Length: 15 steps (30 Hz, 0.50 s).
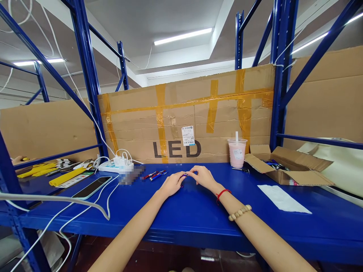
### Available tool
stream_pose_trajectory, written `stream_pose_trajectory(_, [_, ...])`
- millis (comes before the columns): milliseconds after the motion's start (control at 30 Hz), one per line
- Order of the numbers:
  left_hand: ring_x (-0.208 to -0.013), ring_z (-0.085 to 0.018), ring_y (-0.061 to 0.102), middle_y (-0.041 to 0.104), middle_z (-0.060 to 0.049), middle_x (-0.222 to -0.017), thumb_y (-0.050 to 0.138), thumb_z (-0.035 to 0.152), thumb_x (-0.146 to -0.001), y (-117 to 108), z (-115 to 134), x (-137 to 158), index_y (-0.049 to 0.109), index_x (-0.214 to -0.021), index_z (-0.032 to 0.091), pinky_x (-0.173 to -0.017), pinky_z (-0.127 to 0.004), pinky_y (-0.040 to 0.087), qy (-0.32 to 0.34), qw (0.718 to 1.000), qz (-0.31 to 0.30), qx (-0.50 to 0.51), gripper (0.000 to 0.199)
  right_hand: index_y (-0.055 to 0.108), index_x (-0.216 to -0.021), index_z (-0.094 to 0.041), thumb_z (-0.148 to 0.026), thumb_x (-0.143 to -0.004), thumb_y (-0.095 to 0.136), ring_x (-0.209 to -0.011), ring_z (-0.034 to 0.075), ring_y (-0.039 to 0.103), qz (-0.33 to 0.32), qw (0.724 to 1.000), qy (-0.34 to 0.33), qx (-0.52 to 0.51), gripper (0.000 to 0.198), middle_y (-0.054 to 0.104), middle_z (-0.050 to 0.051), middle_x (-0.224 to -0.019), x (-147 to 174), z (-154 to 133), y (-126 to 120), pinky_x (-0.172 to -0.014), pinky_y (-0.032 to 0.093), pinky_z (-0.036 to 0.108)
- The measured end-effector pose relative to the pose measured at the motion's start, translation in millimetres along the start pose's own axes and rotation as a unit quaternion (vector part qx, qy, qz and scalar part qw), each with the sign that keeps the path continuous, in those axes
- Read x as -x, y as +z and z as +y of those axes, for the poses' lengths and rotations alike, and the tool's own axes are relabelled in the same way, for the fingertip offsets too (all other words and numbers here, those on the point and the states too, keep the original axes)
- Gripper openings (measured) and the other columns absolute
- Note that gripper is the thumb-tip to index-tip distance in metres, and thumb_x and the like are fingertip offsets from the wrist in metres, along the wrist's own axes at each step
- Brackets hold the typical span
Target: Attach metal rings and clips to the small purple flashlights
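My left hand (172, 184) and my right hand (203, 176) meet over the middle of the blue shelf top (198, 215). Both have their fingertips closed on a small dark blue piece (185, 175) with a shiny end, possibly part of a pen; most of it is hidden by the fingers. Just below the fingers a small red bit (182, 186) shows. To the left of my left hand lie several blue pens (158, 175) and red pens (149, 175). A red string and a beaded bracelet circle my right wrist and forearm.
A pink drink cup (237, 153) with a straw stands at the back right, beside an open cardboard box (286, 166). White paper (283, 199) lies in front. At left are a phone (92, 187), a power strip (116, 165) and trailing white cables (109, 206). Taped cardboard (136, 128) closes the back.
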<state>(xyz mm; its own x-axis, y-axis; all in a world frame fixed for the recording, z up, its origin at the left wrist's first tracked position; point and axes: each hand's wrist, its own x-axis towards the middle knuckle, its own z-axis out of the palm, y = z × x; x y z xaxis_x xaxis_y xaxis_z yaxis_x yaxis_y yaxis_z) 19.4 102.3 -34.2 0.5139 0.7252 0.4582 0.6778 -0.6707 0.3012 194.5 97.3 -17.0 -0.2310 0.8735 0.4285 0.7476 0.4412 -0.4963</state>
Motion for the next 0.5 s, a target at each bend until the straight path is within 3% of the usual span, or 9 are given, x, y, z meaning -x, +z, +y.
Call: stream_pose_trajectory(500, [-0.103, -0.015, 0.05, 0.052, 0.004, -0.115, 0.029, 0.034, -0.092, 0.7, -1.6, -0.6, 0.048, -0.116, 0.023, -0.085, -0.024, 0.038, 0.01, 1.0, 0.009, 0.003, 0.032, 0.062, -0.083, -0.016, -0.041, -0.086, 0.048, -0.047, 0.002, 0.046, -0.003, 1.0, 0.001, -0.022, 0.029, 0.054, -0.005, -0.075, -1.3, 2.3, 3.1, -0.066, 0.034, 0.019])
